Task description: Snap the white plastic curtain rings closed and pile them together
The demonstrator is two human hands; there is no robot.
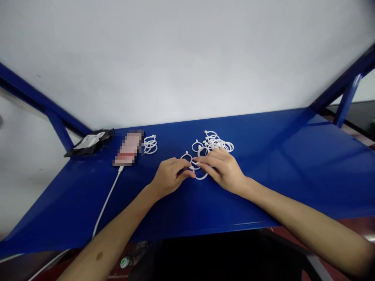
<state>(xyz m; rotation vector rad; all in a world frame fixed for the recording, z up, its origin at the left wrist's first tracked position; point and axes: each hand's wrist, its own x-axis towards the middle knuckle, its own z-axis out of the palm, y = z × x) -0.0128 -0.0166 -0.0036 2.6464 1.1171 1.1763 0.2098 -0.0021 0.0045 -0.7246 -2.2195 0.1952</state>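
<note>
My left hand (172,175) is closed in a pinch at the small knob of a white plastic ring (201,178), which looks like a curtain ring. From the other side, my right hand (224,169) has its thumb and fingers closed on the same ring's upper part. The fingertips of both hands nearly meet, and they hide part of the ring. Just behind them lie another white ring (186,155) and a loose pile of similar rings (215,141), partly covered by my right hand.
A smaller group of white rings (150,144) lies to the left, beside a phone (128,149) with a white cable (107,203) plugged in. A black plastic packet (90,142) is at the far left of the blue tabletop (293,164). Blue frame bars (348,97) rise at both sides.
</note>
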